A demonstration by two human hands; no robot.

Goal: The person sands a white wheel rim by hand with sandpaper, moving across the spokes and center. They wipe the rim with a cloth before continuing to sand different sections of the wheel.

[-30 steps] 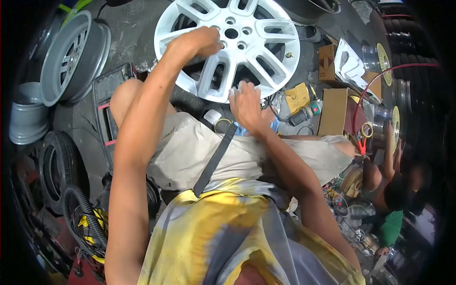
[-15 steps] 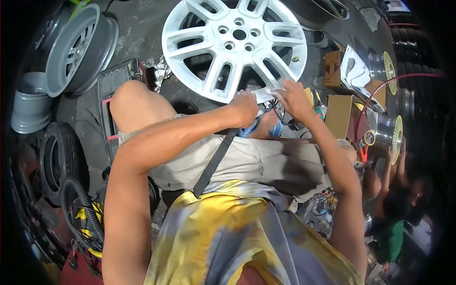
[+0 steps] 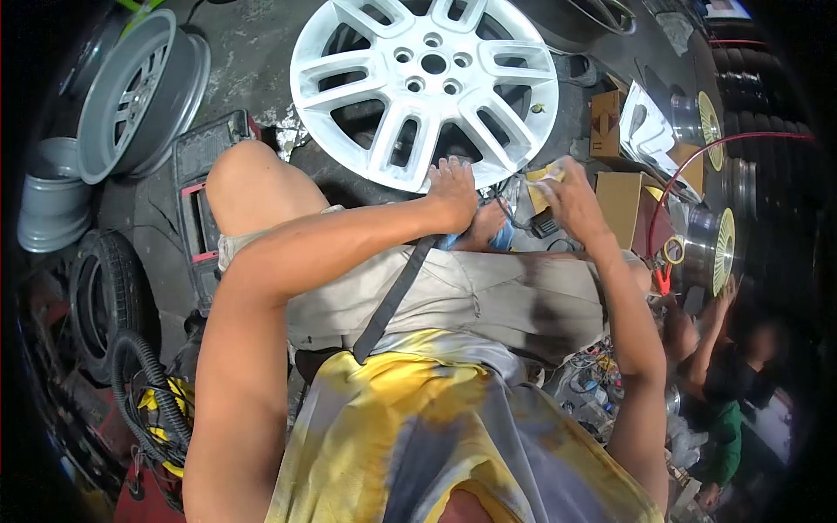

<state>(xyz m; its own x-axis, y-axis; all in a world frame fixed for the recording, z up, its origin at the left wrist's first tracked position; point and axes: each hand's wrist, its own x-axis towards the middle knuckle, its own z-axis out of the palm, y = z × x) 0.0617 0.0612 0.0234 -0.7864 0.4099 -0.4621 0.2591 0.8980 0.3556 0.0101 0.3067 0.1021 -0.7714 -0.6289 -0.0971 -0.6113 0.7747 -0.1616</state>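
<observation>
cardboard box beside right hand

Head view: wide-angle barrel distortion, black vignette at borders. Bright light on the white multi-spoke metal wheel rim; dark shadow on beige cloth trousers; right edge dim, blurred.

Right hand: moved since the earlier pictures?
Yes. Judged against the white wheel, the right hand has gone rightward, from its near edge to just off it, by the yellow sheet.
</observation>
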